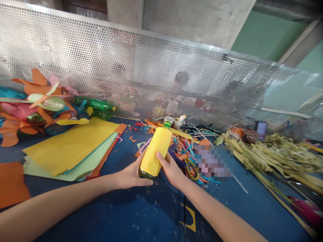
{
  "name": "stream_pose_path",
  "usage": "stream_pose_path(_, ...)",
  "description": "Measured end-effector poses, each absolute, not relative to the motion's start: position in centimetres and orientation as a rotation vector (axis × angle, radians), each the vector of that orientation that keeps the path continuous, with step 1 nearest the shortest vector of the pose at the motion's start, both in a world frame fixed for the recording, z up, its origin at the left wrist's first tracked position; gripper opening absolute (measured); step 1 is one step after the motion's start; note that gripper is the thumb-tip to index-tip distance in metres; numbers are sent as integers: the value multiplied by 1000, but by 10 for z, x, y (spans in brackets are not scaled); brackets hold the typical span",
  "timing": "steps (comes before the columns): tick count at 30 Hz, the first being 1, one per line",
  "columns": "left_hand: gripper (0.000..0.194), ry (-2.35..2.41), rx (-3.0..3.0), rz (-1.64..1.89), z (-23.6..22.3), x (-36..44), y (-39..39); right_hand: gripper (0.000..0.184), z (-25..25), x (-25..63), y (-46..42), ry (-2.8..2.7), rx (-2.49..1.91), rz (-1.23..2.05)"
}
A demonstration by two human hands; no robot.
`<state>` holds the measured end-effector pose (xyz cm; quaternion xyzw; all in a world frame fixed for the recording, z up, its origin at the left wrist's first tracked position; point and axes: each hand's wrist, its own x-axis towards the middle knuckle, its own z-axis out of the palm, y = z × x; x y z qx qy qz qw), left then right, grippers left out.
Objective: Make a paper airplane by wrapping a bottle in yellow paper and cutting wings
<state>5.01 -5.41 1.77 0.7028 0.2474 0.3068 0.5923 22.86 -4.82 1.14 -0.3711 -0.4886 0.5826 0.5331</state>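
Both hands close around one thing, a bottle wrapped in yellow paper (156, 143), just about mid-frame. It leans, its long axis running from the base at lower left to the green cap (167, 124) at upper right, pointing away from the person. Left hand (130, 175) cups the lower left side, thumb by the dark base; right hand (173, 168) presses the right side, thumb flat on the paper. So the left is nearer the base, and the cap end stands free of fingers. Past the cap and to its right I see a litter of paper scraps (181, 155). Stacked paper sheets (75, 144) lie at centre left, trimmed bottles (51, 103) at upper left, leaf strips (267, 159) at right, all on a blue table (113, 218).
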Motion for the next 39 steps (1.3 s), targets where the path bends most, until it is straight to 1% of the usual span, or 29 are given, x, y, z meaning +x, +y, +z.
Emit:
stream_pose_path(4, 112, 552, 1644, 738, 15, 51, -53, 34, 13, 228, -48, -1164, -882, 1373)
stream_pose_path(7, 116, 523, 1625, 785, 14, 52, -51, 34, 16, 227, -47, -1134, -844, 1399)
stream_pose_path(11, 117, 467, 1486, 799, 19, 55, -51, 42, 21, 227, -47, -1123, -781, 1479)
stream_pose_path(16, 116, 502, 1361, 802, 24, 55, -53, 60, 25, 228, -49, -1167, -794, 1506)
stream_pose_path(19, 114, 475, 1338, 817, 19, 53, -51, 60, 24, 228, -52, -1188, -815, 1474)
stream_pose_path(22, 107, 544, 1335, 848, 14, 53, -49, 60, 23, 226, -53, -1206, -827, 1450)
stream_pose_path(25, 101, 651, 1344, 834, 14, 54, -50, 53, 26, 226, -50, -1165, -822, 1441)
stream_pose_path(28, 97, 625, 1360, 802, 18, 55, -52, 44, 34, 230, -45, -1077, -866, 1336)
stream_pose_path(31, 89, 619, 1367, 784, 21, 55, -53, 40, 42, 235, -41, -1095, -876, 1257)
stream_pose_path(35, 79, 640, 1380, 774, 24, 56, -54, 34, 44, 239, -41, -1108, -828, 1281)
stream_pose_path(37, 80, 649, 1387, 782, 24, 57, -54, 32, 43, 240, -41, -1075, -810, 1326)
stream_pose_path(39, 85, 641, 1400, 786, 25, 57, -54, 32, 43, 241, -40, -1027, -792, 1356)
